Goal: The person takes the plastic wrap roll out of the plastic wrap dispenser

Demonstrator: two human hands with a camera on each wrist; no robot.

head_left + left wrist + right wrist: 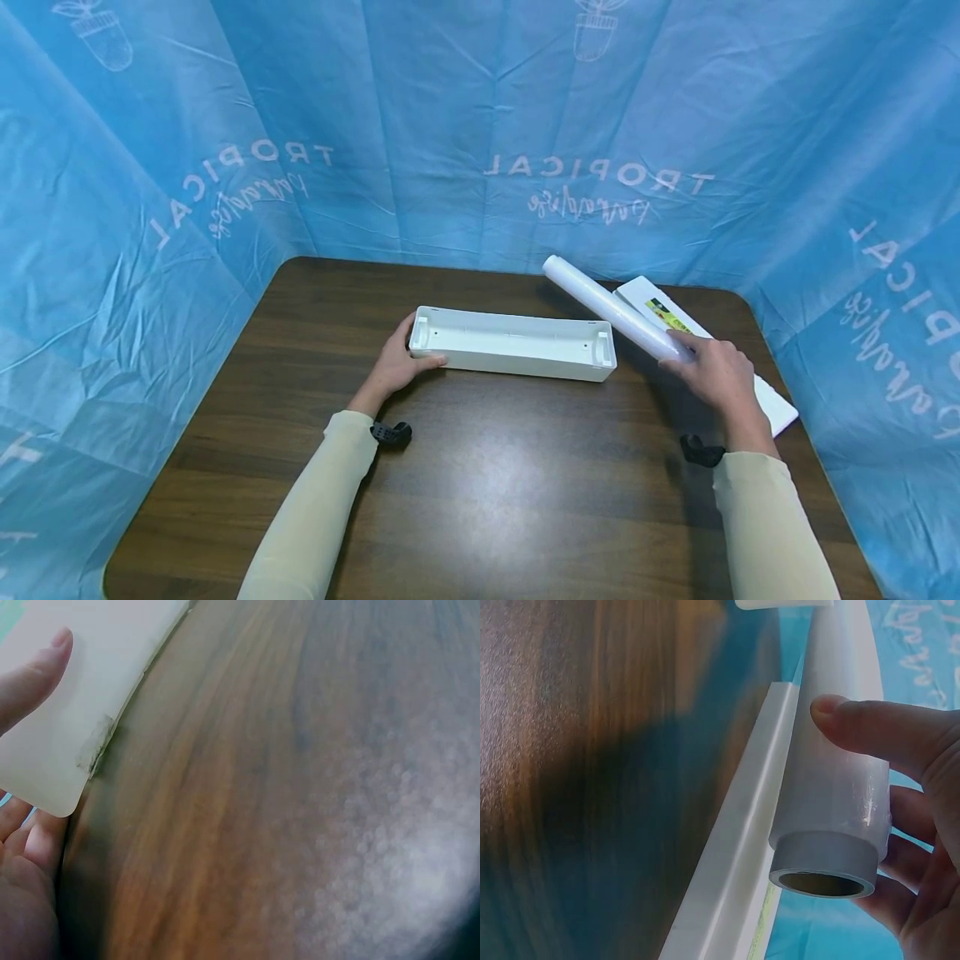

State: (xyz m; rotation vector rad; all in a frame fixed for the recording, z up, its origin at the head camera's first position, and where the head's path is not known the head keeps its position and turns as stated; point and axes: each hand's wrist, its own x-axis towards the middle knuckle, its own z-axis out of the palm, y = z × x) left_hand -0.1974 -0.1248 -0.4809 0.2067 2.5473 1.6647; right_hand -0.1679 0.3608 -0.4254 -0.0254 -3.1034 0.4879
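Observation:
A long white plastic box (517, 337), its hollow side facing up, lies on the table near the middle. My left hand (401, 360) grips its left end, thumb on the front wall; in the left wrist view the fingers reach behind the box corner (45, 765). My right hand (716, 371) holds a roll of plastic wrap (611, 308) near its near end, the roll slanting up and away to the left above the table. The right wrist view shows the thumb across the roll (832, 787) and the fingers curled behind it, the hollow core end pointing down.
Partly under the right hand and roll, a long white lid-like piece (772, 406) with a yellow-green label (667, 314) lies at the table's right edge. The brown wooden table (495, 483) is bounded by blue printed sheets (450, 125) at the back and sides.

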